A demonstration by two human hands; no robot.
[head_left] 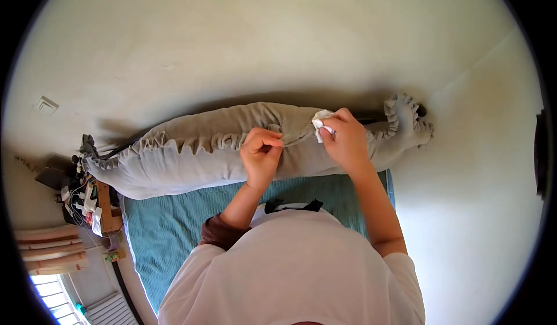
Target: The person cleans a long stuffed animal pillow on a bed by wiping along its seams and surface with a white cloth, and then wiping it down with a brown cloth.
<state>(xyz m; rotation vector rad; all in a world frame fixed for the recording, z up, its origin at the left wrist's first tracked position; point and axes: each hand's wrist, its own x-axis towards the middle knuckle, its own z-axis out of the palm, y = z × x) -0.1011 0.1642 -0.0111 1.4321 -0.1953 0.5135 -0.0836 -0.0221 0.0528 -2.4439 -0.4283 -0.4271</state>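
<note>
A grey padded headboard cover (191,165) with a ruffled trim stretches along the wall in the head view. My left hand (261,158) is at its middle, thumb and forefinger pinched together on a fold of the cover's fabric by the trim. To the right, my right hand (348,142) grips a crumpled white tissue (320,125) against the top of the cover. Between the two hands the fabric is drawn into a taut crease. The fingertips of my right hand are partly hidden by the tissue.
A teal quilted bedspread (174,226) covers the bed beneath me. On the left, a wooden stand (107,206) bears cables and small items. Beyond are a striped curtain (52,249) and a window (55,296). The wall holds a light switch (47,105).
</note>
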